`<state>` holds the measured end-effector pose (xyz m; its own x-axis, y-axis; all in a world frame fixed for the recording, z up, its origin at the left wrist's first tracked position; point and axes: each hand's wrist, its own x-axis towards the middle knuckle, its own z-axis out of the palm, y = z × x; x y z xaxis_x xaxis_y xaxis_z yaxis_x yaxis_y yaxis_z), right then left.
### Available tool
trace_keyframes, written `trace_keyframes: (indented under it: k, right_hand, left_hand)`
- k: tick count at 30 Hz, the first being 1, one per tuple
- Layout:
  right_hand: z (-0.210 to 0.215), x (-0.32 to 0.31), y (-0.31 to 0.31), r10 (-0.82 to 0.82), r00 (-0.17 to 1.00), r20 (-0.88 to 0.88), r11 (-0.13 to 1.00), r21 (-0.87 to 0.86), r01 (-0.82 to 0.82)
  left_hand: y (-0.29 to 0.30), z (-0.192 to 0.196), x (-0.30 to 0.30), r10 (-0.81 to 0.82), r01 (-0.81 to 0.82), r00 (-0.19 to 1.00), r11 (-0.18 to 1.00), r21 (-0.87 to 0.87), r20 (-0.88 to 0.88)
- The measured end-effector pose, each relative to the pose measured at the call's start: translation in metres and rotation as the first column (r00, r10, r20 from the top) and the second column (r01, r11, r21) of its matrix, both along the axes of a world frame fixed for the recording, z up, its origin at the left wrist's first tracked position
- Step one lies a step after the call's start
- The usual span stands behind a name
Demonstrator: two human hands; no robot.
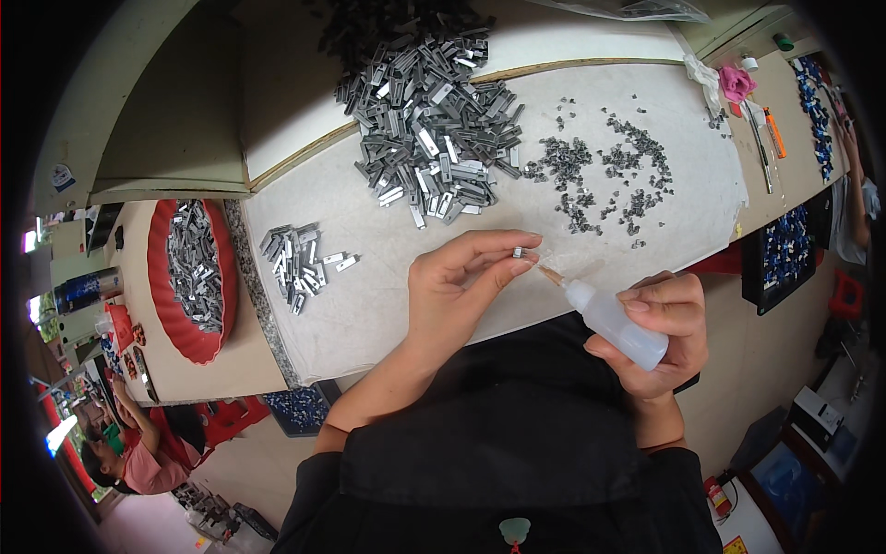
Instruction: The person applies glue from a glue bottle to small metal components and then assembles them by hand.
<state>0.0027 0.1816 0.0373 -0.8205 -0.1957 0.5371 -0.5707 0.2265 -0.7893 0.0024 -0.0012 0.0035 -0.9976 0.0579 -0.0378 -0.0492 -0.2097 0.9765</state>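
Note:
My left hand is closed, pinching a small grey metal piece between thumb and fingertips. In my right hand is a translucent white squeeze bottle, tilted so its thin brownish nozzle points at that piece. The nozzle tip is close to the left fingertips; whether it touches the piece I cannot tell. Beyond the hands lies a big heap of grey, slotted metal parts. To its right, tiny dark metal bits are scattered on the white sheet. A smaller group of slotted parts lies at left.
A red scalloped basin full of similar parts stands at left. At the far right are a pink cloth, an orange-handled tool and a black tray of blue-and-white parts. A co-worker in pink sits at lower left.

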Motion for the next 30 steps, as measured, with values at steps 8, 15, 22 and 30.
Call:
trace_keyframes:
  k: [8,15,22,30]
  right_hand:
    - [0.001,-0.001,-0.003,0.0,1.0,-0.007,1.0,0.014,0.0]
    - [0.0,-0.002,-0.003,0.003,1.0,-0.015,1.0,0.029,-0.003]
    - [0.001,-0.001,0.001,0.013,1.0,-0.017,0.999,0.052,-0.012]
    - [-0.013,-0.028,0.025,0.013,0.961,0.277,0.975,-0.218,0.05]
  left_hand:
    - [-0.001,-0.001,0.0,-0.009,0.009,1.0,1.0,-0.009,-0.008]
    - [-0.001,0.001,0.0,-0.013,0.013,1.0,1.0,-0.002,0.004]
    - [0.001,0.0,0.0,-0.011,0.011,1.0,1.0,-0.01,0.008]
    - [0.0,0.0,0.0,0.047,-0.046,0.998,0.999,0.017,-0.044]
